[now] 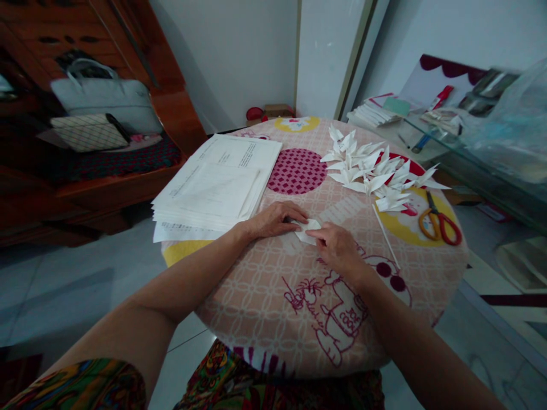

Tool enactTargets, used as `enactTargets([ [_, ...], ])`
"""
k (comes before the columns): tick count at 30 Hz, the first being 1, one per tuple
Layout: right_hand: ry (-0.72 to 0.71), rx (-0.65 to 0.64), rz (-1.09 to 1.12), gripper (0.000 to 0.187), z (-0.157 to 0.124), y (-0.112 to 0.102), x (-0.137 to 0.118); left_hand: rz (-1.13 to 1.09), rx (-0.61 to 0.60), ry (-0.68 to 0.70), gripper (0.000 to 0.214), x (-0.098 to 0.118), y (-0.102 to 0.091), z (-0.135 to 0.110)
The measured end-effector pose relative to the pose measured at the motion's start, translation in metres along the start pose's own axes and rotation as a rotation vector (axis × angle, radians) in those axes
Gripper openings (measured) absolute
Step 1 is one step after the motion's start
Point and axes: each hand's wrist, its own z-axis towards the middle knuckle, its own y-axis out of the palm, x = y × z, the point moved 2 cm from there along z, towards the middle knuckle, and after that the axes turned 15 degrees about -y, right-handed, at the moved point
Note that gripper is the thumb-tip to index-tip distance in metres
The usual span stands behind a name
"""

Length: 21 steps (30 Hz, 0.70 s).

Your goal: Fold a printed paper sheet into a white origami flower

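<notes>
A small piece of folded white paper (306, 232) lies on the round table between my hands. My left hand (277, 218) is closed, its fingertips pressing the paper's left side. From the right, my right hand (339, 244) rests on the paper with its index finger stretched over it and the other fingers curled. Beyond, to the right, sits a cluster of folded paper cranes (370, 165). A stack of printed paper sheets (209, 182), with smaller cut sheets on top, lies to the left.
Scissors with orange and red handles (440, 225) lie near the table's right edge, beside a thin white stick (386, 236). A patterned cloth (252, 307) covers the table. At right stands a glass shelf (482, 159); at left, a wooden bench (179, 108) holds a grey bag (106, 99).
</notes>
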Motion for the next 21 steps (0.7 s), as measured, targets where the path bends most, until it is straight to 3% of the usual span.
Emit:
enactTargets([
  [4, -0.063, -0.114, -0.209, 0.035, -0.002, -0.001, -0.012, -0.019, -0.008, -0.021, 0.020, -0.002, -0.005, -0.002],
  [7, -0.118, -0.060, -0.261, 0.036, -0.003, 0.001, -0.013, -0.016, 0.000, -0.052, 0.018, -0.003, -0.007, -0.004],
  [13, -0.344, 0.118, -0.072, 0.037, -0.005, 0.014, 0.003, -0.029, 0.026, -0.123, 0.018, -0.004, -0.014, -0.005],
  [21, -0.368, 0.132, -0.020, 0.041, -0.005, 0.016, 0.005, 0.061, 0.060, -0.272, 0.012, -0.006, -0.029, -0.010],
])
